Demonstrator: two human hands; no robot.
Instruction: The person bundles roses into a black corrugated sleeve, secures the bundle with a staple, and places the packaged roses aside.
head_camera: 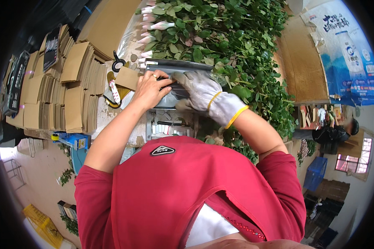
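Note:
My bare left hand, with a ring on one finger, reaches over a dark shallow tray on the worktable. Its fingertips rest on the dark, shiny material lying inside. My right hand wears a grey-white work glove with yellow edging and is slightly blurred. Its fingers reach over the tray's right part, close to my left fingertips. Whether either hand pinches a sheet there is hidden. Leafy cut stems lie behind and to the right of the tray, with flower heads in pale mesh sleeves along their left end.
Left of the tray lie a brown cardboard piece, a pink-and-white patterned handle and a black ring-shaped tool. Stacked cardboard sheets hold a phone. Below the tray, a compartment contains small white pieces. Another person works far right.

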